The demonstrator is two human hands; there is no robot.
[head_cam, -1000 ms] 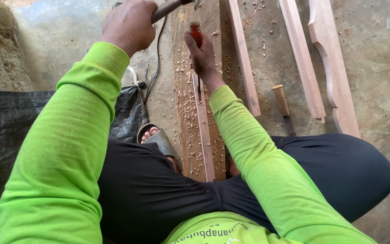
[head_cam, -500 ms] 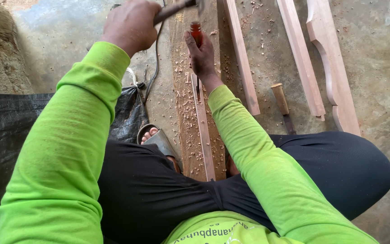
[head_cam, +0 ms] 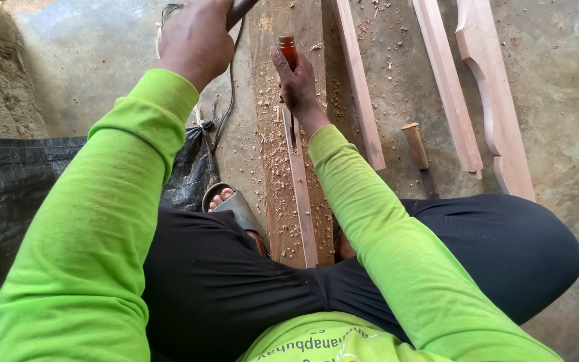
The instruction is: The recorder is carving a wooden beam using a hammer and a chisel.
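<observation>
My left hand (head_cam: 195, 41) is raised at the top of the view and grips a dark tool handle (head_cam: 241, 9) whose head is out of frame. Lower and to the right, my right hand (head_cam: 297, 86) holds a red-handled chisel (head_cam: 287, 47) upright. The chisel stands over a long wooden plank (head_cam: 270, 141) covered in shavings. A narrow wooden strip (head_cam: 301, 194) lies on the plank and runs from my right wrist back toward my legs. The chisel's blade is hidden behind my hand.
Two straight slats (head_cam: 360, 87) (head_cam: 447, 80) and a curved wooden piece (head_cam: 494, 94) lie on the concrete floor to the right. A second chisel with a wooden handle (head_cam: 415, 146) lies between them. My sandalled foot (head_cam: 230, 201), a black plastic sheet (head_cam: 8, 188) and a cable (head_cam: 225, 114) are on the left.
My left hand and the handle have shifted slightly up and right. The right hand stays on the chisel at the same spot on the plank.
</observation>
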